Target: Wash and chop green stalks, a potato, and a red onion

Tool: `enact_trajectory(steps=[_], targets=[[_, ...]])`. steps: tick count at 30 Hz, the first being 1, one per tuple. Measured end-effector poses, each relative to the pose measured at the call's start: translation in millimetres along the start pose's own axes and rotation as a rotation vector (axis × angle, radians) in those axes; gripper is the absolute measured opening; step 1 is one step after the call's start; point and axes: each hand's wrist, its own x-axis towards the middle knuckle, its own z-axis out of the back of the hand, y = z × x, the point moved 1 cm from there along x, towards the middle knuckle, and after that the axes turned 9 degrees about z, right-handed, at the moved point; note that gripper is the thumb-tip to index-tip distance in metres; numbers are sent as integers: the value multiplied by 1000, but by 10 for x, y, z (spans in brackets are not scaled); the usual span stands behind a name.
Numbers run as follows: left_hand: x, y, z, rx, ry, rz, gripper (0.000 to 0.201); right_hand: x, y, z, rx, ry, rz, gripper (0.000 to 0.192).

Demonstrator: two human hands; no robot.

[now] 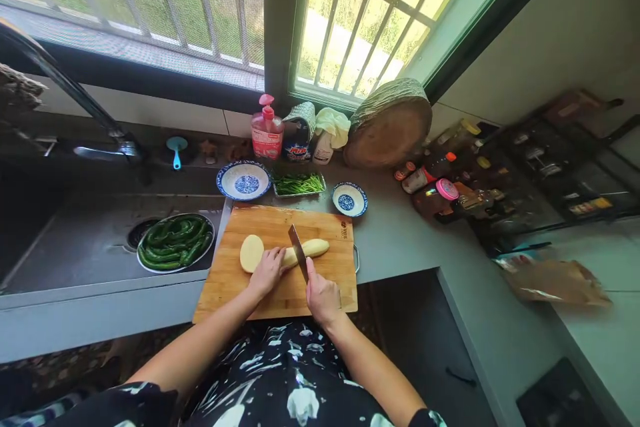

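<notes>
On a wooden cutting board (280,303) lies a long, pale, peeled vegetable (315,247), perhaps an eggplant or gourd; its exact kind I cannot tell. My left hand (269,269) is closed on the near-left end of it, fingertips pressing it to the board. My right hand (323,293) grips a kitchen knife (298,250), its blade standing across the vegetable just right of my left fingers. The knife's handle is mostly hidden in my palm. A thick, rounded, pale peeled piece (251,253) rests left of my left hand, apart from it.
Left of the board, a bowl of green peppers (175,242) sits in the sink (65,240). Behind the board stand a blue-rimmed plate (245,180), a tray of cut greens (299,184) and a small blue-rimmed dish (349,199). Bottles and jars (435,197) crowd the right corner.
</notes>
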Motion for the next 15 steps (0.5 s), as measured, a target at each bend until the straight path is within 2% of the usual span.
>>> enact_trajectory(steps=[7,12,15], targets=[[1,-22,31,28,32,8,34,-6,77,21,-15,56,-19,64],[0,-27,46,14,60,13,35,55,119,109,-11,157,-8,70],[3,-23,41,4,75,15,36,107,123,75,-16,206,-7,72]])
